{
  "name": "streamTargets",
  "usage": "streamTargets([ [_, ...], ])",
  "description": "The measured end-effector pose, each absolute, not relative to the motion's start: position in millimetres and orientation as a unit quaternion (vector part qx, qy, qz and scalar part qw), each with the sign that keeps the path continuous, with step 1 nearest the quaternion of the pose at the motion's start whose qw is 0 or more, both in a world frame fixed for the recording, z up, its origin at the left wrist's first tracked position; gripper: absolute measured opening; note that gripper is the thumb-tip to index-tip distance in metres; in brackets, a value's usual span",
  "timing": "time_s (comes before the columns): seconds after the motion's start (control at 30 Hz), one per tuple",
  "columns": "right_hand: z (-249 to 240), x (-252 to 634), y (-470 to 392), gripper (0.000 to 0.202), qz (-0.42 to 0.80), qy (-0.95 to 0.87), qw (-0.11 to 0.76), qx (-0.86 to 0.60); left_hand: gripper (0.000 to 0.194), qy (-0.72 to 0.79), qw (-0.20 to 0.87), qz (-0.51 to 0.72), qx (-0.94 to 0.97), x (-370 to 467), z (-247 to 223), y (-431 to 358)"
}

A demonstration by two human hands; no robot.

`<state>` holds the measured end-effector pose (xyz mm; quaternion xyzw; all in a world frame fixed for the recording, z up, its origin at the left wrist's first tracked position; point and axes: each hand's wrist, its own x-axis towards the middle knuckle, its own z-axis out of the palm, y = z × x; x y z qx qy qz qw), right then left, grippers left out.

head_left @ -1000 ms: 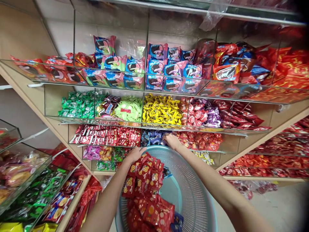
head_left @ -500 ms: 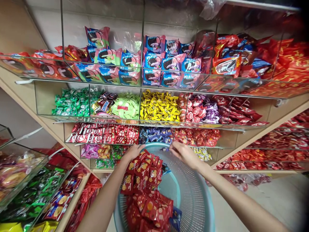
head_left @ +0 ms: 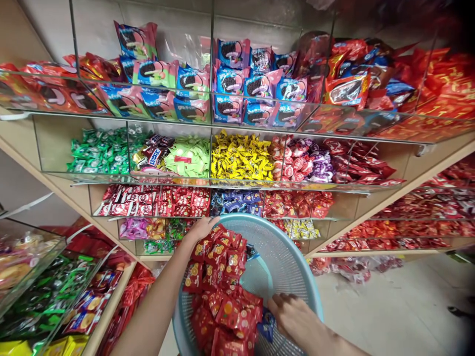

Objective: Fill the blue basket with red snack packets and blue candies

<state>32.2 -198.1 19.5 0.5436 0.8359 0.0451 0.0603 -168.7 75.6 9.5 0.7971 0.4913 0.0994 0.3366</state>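
Observation:
My left hand (head_left: 202, 230) is closed on the far left rim of a light blue-green plastic basket (head_left: 315, 287), its thumb lying along the edge. Red candy packets (head_left: 228, 314) with orange-slice prints are heaped in the basket's left half. My right hand (head_left: 293, 314) is down inside, at the right of the heap. Its fingers are curled, and the fingertips meet the upper edge of a small blue packet (head_left: 266, 325); the hand hides part of their grip. A dark packet (head_left: 251, 252) lies by the far side of the red heap.
Behind the basket rises a tiered shelf with clear dividers. It holds Oreo packs (head_left: 230, 79), yellow candies (head_left: 241, 157), green candies (head_left: 100, 151) and blue packets (head_left: 237, 201). To the left stands another bin of green-wrapped sweets (head_left: 48, 291). Tiled floor (head_left: 401, 306) shows at right.
My right hand has left the far rim and come down into the basket, to the blue packet. My left hand stays on the rim. The view has shifted slightly.

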Motion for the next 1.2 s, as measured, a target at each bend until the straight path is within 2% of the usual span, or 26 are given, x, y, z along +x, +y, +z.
streamTargets([
  [0.1,0,17,-213,0.012,0.003,0.843,0.063,0.534,0.068,0.495,0.337,0.093,0.795,-168,11,74],
  [0.23,-15,5,-214,0.008,-0.139,0.837,0.112,0.517,0.067,0.5,0.338,0.096,0.792,-168,10,75],
  [0.37,6,9,-195,0.011,-0.291,0.817,0.125,0.481,0.068,0.511,0.332,0.088,0.788,-169,8,77],
  [0.47,36,25,-157,0.017,-0.348,0.797,0.073,0.488,0.067,0.514,0.334,0.09,0.785,-169,7,77],
  [0.57,60,49,-100,0.023,-0.248,0.763,-0.051,0.594,0.066,0.506,0.339,0.098,0.787,-169,6,77],
  [0.63,66,63,-58,0.027,-0.156,0.704,-0.096,0.686,0.066,0.499,0.343,0.098,0.79,-169,5,78],
  [0.77,64,77,7,0.031,-0.021,0.604,-0.074,0.794,0.066,0.491,0.354,0.099,0.79,-169,4,79],
  [0.97,53,72,41,0.027,-0.014,0.601,-0.042,0.798,0.068,0.505,0.351,0.096,0.783,-170,5,78],
  [1.2,59,82,32,0.026,-0.018,0.605,-0.072,0.793,0.065,0.5,0.359,0.1,0.782,-171,5,77],
])
